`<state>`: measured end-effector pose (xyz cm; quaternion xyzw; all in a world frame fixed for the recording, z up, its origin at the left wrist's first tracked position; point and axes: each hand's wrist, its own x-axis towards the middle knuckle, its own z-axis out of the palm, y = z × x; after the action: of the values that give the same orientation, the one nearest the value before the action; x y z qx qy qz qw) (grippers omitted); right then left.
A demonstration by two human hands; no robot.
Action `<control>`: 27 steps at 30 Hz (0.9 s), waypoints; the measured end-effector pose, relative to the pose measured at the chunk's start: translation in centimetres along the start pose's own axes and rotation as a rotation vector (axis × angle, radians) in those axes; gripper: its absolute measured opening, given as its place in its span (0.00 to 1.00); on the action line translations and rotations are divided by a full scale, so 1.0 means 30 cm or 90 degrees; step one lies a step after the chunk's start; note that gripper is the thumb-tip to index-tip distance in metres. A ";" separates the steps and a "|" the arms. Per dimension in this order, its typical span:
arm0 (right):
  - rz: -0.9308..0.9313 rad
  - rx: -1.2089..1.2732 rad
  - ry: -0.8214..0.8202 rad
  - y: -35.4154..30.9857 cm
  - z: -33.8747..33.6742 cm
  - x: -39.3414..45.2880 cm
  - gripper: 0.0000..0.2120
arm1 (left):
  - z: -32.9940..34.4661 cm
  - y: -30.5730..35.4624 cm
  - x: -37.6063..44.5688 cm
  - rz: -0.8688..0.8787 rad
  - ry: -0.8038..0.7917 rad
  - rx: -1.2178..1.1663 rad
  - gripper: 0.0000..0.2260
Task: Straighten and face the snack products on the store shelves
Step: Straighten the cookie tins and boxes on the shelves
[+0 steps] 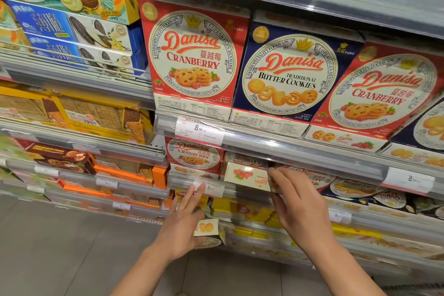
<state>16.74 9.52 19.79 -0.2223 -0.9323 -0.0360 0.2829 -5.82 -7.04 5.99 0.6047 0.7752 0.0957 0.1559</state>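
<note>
The right hand (298, 202) curls round the right end of a small red-and-cream cranberry box (245, 174) on the lower shelf (182, 181); the box lies turned over, its "Danisa" script and strawberry picture upside down. Just left of it stands a small upright box (193, 157) reading "Danisa Cranberry". The left hand (182, 221) has its first fingers stretched straight toward the shelf rail near a price tag (210, 187), while its thumb and lower fingers appear to hold a small cream box (207, 229) printed with round cookies; the exact grip on it is partly hidden.

On the shelf above stand three large boxes, face out: a red one (192, 53) reading "Danisa Cranberry, Original Danish Recipe, Netto 90 g", a navy one (290, 72) reading "Danisa Traditional Butter Cookies", and to the right a second red cranberry box (379, 94), tilted. A price label (199, 131) below shows "8.90". Far left, blue sandwich-cookie packs (72, 29) and yellow wafer packs (79, 115) fill other shelves.
</note>
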 end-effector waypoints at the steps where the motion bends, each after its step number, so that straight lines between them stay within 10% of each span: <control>1: -0.001 -0.007 0.005 -0.004 0.002 0.007 0.23 | -0.003 0.000 0.000 -0.002 -0.004 -0.003 0.13; 27: 0.017 -0.173 -0.040 0.033 0.063 0.100 0.27 | -0.012 -0.021 0.001 0.013 -0.012 -0.032 0.12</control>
<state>13.99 11.96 19.77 -0.2723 -0.9241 -0.1513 0.2213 -6.53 -7.15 6.09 0.6091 0.7650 0.1107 0.1775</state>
